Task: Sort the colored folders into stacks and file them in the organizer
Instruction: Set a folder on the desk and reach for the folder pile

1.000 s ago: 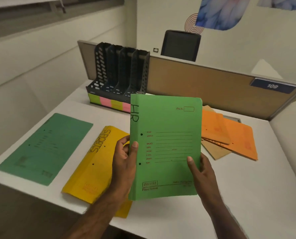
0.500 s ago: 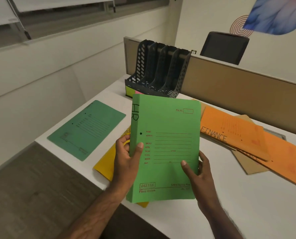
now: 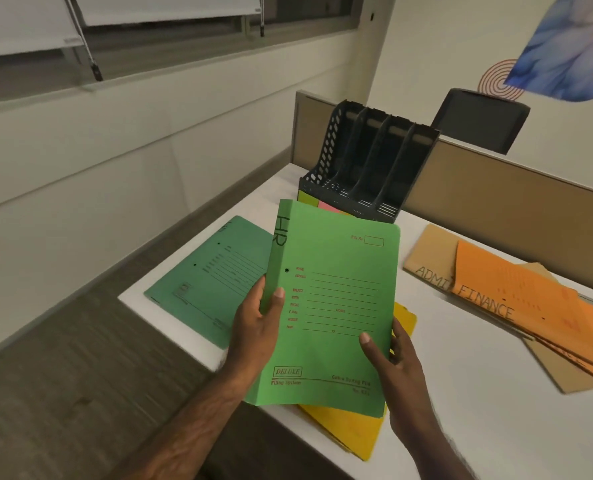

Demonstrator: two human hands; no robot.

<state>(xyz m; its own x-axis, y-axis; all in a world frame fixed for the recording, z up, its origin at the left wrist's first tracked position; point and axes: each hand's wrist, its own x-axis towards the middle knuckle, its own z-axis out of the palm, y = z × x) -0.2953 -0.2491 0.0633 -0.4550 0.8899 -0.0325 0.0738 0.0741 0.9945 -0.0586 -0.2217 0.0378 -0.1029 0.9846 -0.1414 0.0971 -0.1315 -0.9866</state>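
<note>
I hold a light green folder (image 3: pixel 333 306) marked "HR" upright above the desk's near edge. My left hand (image 3: pixel 257 327) grips its spine side with the thumb on the front. My right hand (image 3: pixel 388 368) grips its lower right edge, thumb on the cover. A darker green folder (image 3: pixel 212 278) lies flat on the desk to the left. A yellow folder (image 3: pixel 357 431) lies under the held one, mostly hidden. Orange folders (image 3: pixel 516 292) marked "FINANCE" overlap a brown folder (image 3: pixel 430 258) marked "ADMI" on the right. The black slotted organizer (image 3: pixel 371 164) stands at the back.
The white desk (image 3: pixel 478 393) ends at a brown partition (image 3: pixel 516 209) behind the organizer. Coloured sticky labels (image 3: pixel 309 199) line the organizer's base. A black chair back (image 3: pixel 478 119) shows beyond the partition. Grey floor lies to the left.
My view has swung left, so the desk items have shifted right in the frame. Both hands keep the same hold on the light green folder, now over the darker green folder's edge.
</note>
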